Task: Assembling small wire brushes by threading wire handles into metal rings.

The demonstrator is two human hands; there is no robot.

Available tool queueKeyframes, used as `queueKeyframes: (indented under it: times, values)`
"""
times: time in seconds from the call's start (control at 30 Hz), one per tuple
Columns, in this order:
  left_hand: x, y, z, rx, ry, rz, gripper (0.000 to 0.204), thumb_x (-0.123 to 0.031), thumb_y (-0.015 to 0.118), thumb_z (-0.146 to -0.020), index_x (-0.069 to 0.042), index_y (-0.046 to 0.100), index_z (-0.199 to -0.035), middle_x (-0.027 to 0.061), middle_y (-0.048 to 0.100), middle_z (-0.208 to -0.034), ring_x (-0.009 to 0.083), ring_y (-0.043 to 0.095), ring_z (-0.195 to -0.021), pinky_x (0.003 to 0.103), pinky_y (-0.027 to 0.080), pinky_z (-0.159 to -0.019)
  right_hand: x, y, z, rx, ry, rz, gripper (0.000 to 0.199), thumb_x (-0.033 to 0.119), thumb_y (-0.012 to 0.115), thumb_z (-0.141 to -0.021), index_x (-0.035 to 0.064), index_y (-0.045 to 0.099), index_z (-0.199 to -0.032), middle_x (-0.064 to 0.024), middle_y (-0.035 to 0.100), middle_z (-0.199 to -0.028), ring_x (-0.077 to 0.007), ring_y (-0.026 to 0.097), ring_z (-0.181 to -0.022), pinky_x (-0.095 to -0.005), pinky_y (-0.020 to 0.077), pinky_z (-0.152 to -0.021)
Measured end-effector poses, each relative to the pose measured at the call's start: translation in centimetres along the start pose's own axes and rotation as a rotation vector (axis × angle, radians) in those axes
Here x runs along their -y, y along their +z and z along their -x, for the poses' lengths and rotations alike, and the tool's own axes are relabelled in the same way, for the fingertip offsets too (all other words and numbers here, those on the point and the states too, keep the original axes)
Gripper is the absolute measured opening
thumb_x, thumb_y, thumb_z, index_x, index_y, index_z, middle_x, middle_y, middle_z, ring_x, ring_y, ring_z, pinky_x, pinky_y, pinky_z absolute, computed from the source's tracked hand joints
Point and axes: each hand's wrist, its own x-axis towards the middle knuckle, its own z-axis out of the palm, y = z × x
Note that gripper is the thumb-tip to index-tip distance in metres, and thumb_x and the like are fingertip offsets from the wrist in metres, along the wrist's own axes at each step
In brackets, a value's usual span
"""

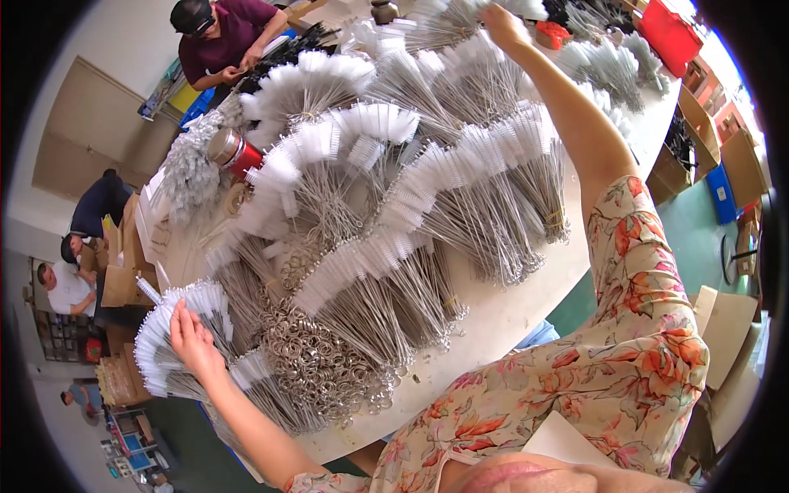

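reaching across brush bundles

left hand lying fingers-apart on a brush fan; right hand gripping far brushes, fingers hidden.

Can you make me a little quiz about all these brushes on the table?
1. True or false: the left hand rests on a fan of white-tipped brushes.
2. What colour is the can standing among the brushes: A red, B green, C yellow?
3. Fill in: the right hand reaches to the ___ side of the table.

Key: 1 true; 2 A; 3 far.
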Motion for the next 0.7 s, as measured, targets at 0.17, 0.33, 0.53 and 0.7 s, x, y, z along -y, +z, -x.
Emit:
queueKeyframes:
  times: [0.17,0.33,0.53,0.7]
  values:
    - [0.8,0.8,7.0,0.202,-0.163,0.056,0.026,-0.019,0.052,-0.091,-0.008,0.056,-0.115,-0.0052,0.043,-0.064,0.0000,0.032,-0.045,0.014,0.023,-0.035,-11.4,-1.0,-0.9,0.192,0.002,0.353,0.057,0.053,0.060,-0.073,0.0018,0.064,-0.098,-0.0214,0.063,-0.097,-0.0330,0.062,-0.091,-0.0440,0.0473,-0.080]
    - [2.4,1.3,9.8,0.411,-0.348,0.106,0.027,-0.024,0.052,-0.092,-0.001,0.061,-0.105,-0.0060,0.043,-0.065,-0.0011,0.029,-0.046,0.016,0.020,-0.037,-14.8,-1.3,-3.2,0.228,-0.420,0.421,0.038,0.037,0.067,-0.066,0.0015,0.067,-0.078,-0.0196,0.064,-0.084,-0.0319,0.062,-0.080,-0.0424,0.0485,-0.071]
    - [2.6,0.4,13.1,0.394,-0.412,0.397,0.026,-0.024,0.054,-0.091,0.000,0.063,-0.096,-0.0040,0.047,-0.067,0.0004,0.034,-0.049,0.014,0.025,-0.040,-14.3,1.8,-3.5,0.456,-0.374,0.225,0.027,0.026,0.068,-0.061,-0.0006,0.066,-0.067,-0.0153,0.063,-0.063,-0.0233,0.060,-0.058,-0.0365,0.0456,-0.057]
    - [2.7,-0.6,15.7,0.362,-0.363,0.438,0.028,-0.026,0.052,-0.091,0.000,0.063,-0.094,-0.0036,0.049,-0.067,0.0014,0.037,-0.051,0.016,0.031,-0.042,-12.1,0.0,-2.5,0.341,-0.287,0.120,0.030,0.031,0.065,-0.067,0.0026,0.066,-0.075,-0.0124,0.064,-0.068,-0.0246,0.061,-0.066,-0.0357,0.0461,-0.065]
